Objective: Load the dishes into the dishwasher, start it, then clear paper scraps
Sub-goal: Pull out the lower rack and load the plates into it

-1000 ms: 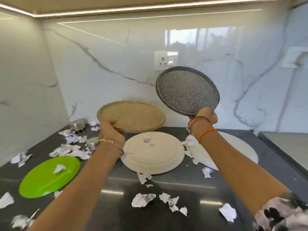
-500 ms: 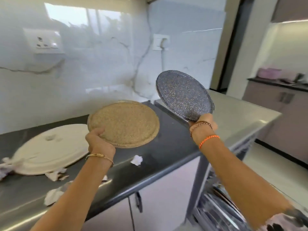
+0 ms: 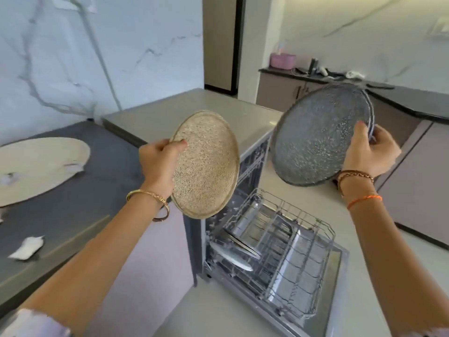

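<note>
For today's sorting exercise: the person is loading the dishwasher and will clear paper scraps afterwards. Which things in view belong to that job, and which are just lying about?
Part of the job:
tan plate, in left hand
grey plate, in right hand
dishwasher rack
white plate
paper scrap

Just lying about:
pink container

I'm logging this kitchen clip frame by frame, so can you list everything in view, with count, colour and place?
tan speckled plate: 1, tan, held above the open dishwasher
dark speckled plate: 1, dark grey, held up right of the tan one
cream plate: 1, cream, on the dark counter at left
paper scraps: at least 2, white, on the dark counter
dishwasher rack: 1, grey wire, pulled out over the open door, two dishes already in it
pink container: 1, pink, far counter
hands: left hand grips the tan plate's rim; right hand grips the dark plate's rim
</note>
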### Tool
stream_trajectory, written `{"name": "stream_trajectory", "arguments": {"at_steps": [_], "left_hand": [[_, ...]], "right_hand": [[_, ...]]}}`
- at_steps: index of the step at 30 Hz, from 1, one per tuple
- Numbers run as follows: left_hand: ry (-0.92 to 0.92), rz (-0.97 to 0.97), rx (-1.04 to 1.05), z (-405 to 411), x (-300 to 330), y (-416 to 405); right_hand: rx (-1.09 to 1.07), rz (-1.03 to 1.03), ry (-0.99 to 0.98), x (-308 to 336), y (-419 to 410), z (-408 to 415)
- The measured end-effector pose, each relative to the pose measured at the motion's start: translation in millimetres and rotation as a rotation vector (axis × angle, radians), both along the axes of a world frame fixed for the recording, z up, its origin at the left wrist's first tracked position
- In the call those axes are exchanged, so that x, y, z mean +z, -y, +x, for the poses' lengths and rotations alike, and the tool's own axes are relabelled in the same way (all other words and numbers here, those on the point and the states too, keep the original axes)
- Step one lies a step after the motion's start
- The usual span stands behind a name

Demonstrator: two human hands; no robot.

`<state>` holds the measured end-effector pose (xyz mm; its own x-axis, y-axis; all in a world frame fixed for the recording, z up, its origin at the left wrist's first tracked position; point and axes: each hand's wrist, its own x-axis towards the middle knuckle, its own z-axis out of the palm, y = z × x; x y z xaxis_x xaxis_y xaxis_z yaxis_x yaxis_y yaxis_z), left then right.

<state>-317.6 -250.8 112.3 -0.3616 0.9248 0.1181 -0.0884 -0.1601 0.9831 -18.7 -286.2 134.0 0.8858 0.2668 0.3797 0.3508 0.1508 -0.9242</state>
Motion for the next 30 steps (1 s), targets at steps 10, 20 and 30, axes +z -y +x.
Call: {"name": "stream_trajectory", "arguments": {"at_steps": [10,20,30], "left_hand": [[-0.653,0.154,-0.377,114.1,-54.3,-68.8],[-0.944,0.194,-0.720,178.9,-152.1,-171.4],[-1.217,0.275,-0.973,215.0,-281.2,-215.1]], "right_hand": [[0.229,-0.736,0.010,-83.5,-39.6,90.5],[0.401,-1.190,0.272,-173.2,-161.3,115.4],[0.498,-1.437,0.408,-269.5,-200.4,129.1]]}}
